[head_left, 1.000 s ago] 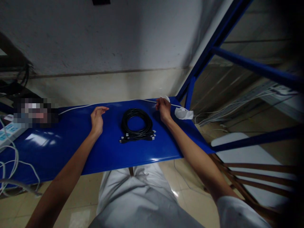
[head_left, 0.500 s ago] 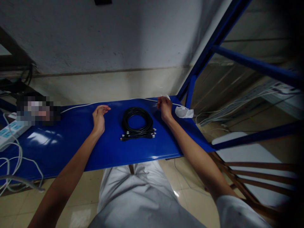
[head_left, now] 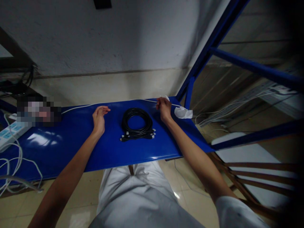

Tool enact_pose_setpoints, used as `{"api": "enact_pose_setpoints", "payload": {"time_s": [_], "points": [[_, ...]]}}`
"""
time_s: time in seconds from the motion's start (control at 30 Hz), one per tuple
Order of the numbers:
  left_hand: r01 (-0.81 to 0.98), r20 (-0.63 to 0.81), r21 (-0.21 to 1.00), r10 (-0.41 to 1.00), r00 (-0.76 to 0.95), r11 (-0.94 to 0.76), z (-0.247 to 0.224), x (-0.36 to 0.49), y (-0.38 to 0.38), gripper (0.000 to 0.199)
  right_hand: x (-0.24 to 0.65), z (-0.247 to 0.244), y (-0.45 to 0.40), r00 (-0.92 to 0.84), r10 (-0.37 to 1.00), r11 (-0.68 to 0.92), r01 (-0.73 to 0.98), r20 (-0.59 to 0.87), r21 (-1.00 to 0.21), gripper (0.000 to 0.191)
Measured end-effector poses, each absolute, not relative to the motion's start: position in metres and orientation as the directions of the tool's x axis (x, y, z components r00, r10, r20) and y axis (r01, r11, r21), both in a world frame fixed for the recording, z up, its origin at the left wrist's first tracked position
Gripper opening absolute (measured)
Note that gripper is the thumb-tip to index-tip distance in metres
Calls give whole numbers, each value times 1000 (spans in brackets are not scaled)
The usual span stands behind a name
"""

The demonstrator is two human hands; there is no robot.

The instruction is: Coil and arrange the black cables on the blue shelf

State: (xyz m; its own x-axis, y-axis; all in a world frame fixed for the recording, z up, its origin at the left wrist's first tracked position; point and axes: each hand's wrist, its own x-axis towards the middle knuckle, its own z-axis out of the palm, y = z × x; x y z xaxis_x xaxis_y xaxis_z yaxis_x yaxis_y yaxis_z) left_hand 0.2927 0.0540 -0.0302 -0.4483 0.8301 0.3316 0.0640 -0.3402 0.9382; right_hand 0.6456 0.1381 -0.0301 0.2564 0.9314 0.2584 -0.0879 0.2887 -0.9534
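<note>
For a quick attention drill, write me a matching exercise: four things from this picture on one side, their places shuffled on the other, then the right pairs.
Things
1. coiled black cables
2. power strip
3. crumpled white piece
4. long white cord

Places
A. along the back edge of the blue table
B. just right of the right hand
C. at the far left of the picture
D. between the left hand and the right hand

Pairs: 1-D, 2-C, 3-B, 4-A

pixelated patch (head_left: 39, 110) mid-left of frame, unreadable; power strip (head_left: 16, 126) cut by left edge; black object (head_left: 102, 3) cropped at top; cable connectors (head_left: 153, 136), center, too small to identify.
</note>
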Motion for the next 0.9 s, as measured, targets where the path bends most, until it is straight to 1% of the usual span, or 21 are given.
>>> {"api": "enact_pose_setpoints", "payload": {"time_s": [0.27, 0.43, 0.6, 0.73, 0.9], "points": [[48, 331, 937, 833, -443, -347, -32, 291, 55, 23, 645, -29, 136, 266, 930, 278, -61, 253, -959, 45], [63, 334, 937, 832, -442, -343, -32, 291, 55, 24, 644, -28, 136, 259, 929, 292, -76, 264, -953, 46], [86, 322, 944, 837, -443, -318, -31, 293, 54, 26, 644, -28, 136, 258, 929, 284, -35, 266, -958, 49], [92, 325, 944, 837, -441, -317, -30, 293, 53, 28, 644, -28, 136, 252, 931, 282, -32, 265, -959, 48], [87, 328, 942, 836, -439, -324, -32, 292, 54, 26, 644, -28, 135, 250, 933, 275, -29, 260, -961, 46]]}}
